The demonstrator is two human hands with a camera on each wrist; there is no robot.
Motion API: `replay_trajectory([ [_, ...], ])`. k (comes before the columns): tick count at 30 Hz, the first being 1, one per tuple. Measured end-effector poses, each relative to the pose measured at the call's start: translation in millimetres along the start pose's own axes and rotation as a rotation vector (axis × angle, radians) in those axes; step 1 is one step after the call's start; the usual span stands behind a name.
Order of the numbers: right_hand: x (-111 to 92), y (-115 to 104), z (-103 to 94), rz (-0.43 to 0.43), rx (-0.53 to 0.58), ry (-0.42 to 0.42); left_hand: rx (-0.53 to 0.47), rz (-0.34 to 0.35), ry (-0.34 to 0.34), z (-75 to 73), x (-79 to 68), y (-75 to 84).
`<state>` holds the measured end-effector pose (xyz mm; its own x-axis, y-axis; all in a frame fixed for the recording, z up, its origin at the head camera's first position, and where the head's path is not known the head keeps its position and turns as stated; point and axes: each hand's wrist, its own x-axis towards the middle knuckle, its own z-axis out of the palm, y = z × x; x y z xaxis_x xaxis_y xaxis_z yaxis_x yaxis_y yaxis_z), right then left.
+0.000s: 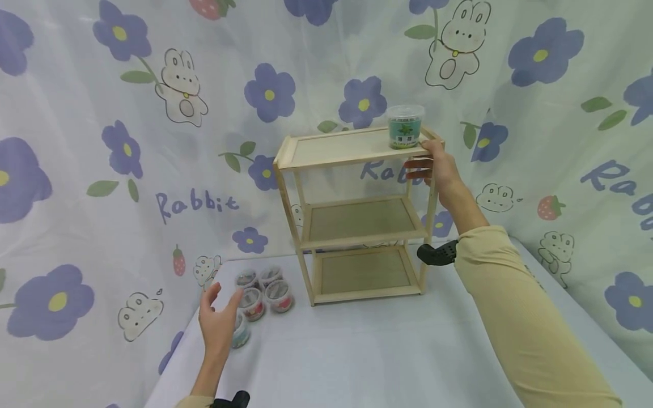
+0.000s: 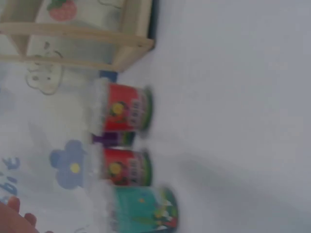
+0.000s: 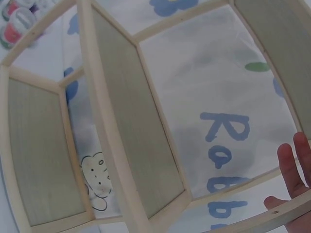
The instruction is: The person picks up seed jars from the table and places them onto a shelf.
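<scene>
1. Atop the wooden shelf [image 1: 364, 218], at its R end nr the front edge, a teal tub [image 1: 405, 129] w/ clear lid stands upright.
2. R hand [image 1: 442, 170] is at the shelf's top front R corner, just beside that tub: thumb over the frame, fingers [image 3: 290, 169] below it, partly curled & a bit apart, gripping the frame.
3. L hand [image 1: 219, 324] is well L of the shelf, thumb & fingers spread wide, holding nothing.
4. Also L of the shelf, on the desk [image 1: 367, 351], a 2nd teal tub [image 1: 240, 335] is partly hidden by L hand in the head view.
5. Nearer the shelf, 2 red tubs [image 1: 278, 297] stand side by side; 2 rear tubs [image 1: 247, 278] are just behind, one showing purple in the L wrist view.
6. Behind the shelf hangs a white cloth [image 1: 204, 147] w/ purple flowers, rabbits & "Rabbit" lettering.
</scene>
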<state>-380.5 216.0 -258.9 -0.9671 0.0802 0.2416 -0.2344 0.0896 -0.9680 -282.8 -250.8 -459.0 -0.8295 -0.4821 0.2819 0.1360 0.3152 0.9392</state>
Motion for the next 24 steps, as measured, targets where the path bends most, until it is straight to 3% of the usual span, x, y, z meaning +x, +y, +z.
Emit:
replay_trajectory([
  [6,-1,-1,0.2,-0.006,-0.005,0.009,0.084,-0.076,0.026,-0.1,-6.5,-23.9],
  [11,0,1,1.0,0.001,0.003,0.011,0.133,-0.101,0.089,2.5,-11.1,-42.8],
  [17,1,2,1.3,0.003,0.008,0.014,0.108,-0.117,0.187,8.3,-11.8,-62.2],
  [24,1,1,1.6,-0.009,0.003,0.02,0.042,-0.154,0.221,14.0,-15.5,-77.3],
])
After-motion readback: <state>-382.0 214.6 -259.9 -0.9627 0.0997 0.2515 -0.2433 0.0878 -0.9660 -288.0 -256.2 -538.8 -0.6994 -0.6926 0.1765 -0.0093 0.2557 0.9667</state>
